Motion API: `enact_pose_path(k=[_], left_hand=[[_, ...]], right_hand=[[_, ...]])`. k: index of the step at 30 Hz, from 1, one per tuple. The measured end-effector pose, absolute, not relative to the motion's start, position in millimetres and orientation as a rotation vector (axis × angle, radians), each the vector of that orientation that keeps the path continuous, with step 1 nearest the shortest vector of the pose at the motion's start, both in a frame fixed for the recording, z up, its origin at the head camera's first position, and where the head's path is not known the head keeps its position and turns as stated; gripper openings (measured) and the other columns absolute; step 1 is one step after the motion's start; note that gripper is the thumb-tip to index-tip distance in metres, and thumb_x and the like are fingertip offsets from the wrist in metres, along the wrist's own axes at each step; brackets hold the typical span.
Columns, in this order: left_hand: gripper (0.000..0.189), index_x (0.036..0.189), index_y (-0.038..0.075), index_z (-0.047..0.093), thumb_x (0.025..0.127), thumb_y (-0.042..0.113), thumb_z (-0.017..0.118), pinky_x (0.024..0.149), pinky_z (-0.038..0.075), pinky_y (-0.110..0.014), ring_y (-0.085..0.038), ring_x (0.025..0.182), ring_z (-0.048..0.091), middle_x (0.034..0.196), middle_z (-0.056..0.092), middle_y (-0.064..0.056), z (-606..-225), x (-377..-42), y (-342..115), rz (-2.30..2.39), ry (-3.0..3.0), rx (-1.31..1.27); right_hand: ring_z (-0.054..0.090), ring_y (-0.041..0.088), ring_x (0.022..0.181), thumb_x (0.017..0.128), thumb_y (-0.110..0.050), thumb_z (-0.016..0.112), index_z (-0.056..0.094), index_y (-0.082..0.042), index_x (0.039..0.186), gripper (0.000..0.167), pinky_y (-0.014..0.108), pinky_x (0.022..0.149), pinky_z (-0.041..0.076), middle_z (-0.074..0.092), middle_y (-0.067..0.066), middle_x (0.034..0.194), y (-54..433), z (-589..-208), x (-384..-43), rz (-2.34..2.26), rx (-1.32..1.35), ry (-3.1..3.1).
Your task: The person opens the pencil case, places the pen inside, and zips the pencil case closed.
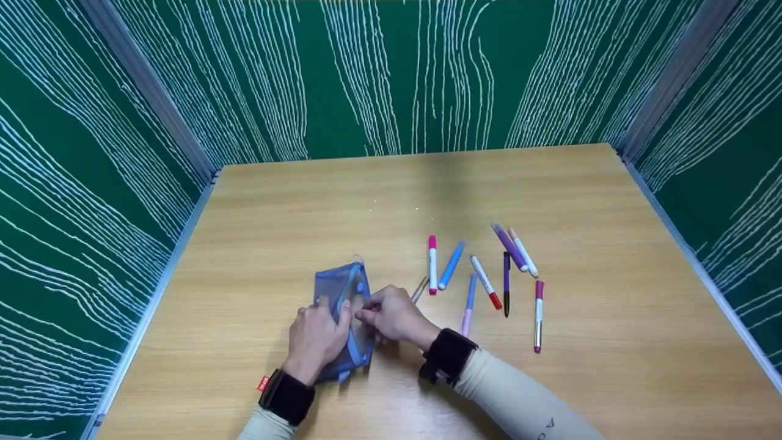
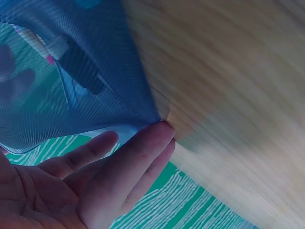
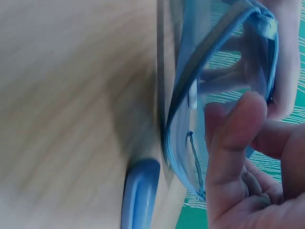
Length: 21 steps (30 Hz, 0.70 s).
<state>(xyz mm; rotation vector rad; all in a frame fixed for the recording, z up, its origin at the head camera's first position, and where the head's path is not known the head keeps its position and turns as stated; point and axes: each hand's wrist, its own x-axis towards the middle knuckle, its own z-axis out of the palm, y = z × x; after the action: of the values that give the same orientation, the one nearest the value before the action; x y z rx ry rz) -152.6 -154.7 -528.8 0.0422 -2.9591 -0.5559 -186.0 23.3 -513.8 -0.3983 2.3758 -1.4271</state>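
Observation:
A blue mesh pencil case (image 1: 335, 278) stands tilted on the table with its zipped mouth spread. My left hand (image 1: 317, 336) holds it from the left, thumb at the mouth's edge; in the left wrist view its fingertips press a lower corner of the mesh (image 2: 109, 107). At the mouth, my right hand (image 1: 394, 315) pinches the rim between thumb and index finger. The right wrist view shows the blue zip edge (image 3: 190, 71) curving beside these fingers. Through the mesh shows a white marker with a pink end (image 2: 35, 43).
Several markers lie right of the case: a pink-capped one (image 1: 432, 266), a blue one (image 1: 452, 264), a red-capped one (image 1: 486, 282), a purple one (image 1: 508, 246). A dark pen (image 1: 506, 284) lies among them. Behind my right hand lies a slim pen (image 1: 420, 289). Green walls enclose the table (image 1: 275, 214).

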Motion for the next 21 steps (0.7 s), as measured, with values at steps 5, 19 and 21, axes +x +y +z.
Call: enact_pose_path(k=[5,19,21], left_hand=[[0.060,0.117,-0.007,0.064,0.104,0.049,0.046,0.067,0.055,-0.051,-0.039,0.087,0.065,0.096,0.069,-0.026,-527.4,-151.8,-154.3,-0.553,-2.972,0.028],[0.062,0.117,-0.007,0.064,0.103,0.051,0.046,0.066,0.056,-0.050,-0.039,0.088,0.065,0.097,0.069,-0.026,-527.8,-151.3,-152.0,-0.534,-2.972,0.033],[0.062,0.115,-0.007,0.065,0.103,0.051,0.046,0.066,0.056,-0.051,-0.040,0.087,0.066,0.096,0.069,-0.026,-528.1,-151.4,-151.7,-0.525,-2.960,0.025]], right_hand=[[0.070,0.034,0.053,0.096,-0.019,0.074,0.077,-0.001,0.086,0.021,0.028,0.040,0.050,0.071,0.014,0.067,35.8,-513.6,-188.8,-1.377,-0.427,2.449],[0.055,0.007,0.050,0.093,-0.028,0.077,0.072,-0.014,0.068,0.030,0.026,0.047,0.043,0.062,-0.010,0.056,63.1,-509.8,-198.3,-1.178,-0.435,2.747],[0.055,0.007,0.050,0.093,-0.028,0.077,0.072,-0.014,0.067,0.030,0.028,0.048,0.044,0.062,-0.009,0.056,66.9,-509.5,-199.6,-1.161,-0.437,2.781]])
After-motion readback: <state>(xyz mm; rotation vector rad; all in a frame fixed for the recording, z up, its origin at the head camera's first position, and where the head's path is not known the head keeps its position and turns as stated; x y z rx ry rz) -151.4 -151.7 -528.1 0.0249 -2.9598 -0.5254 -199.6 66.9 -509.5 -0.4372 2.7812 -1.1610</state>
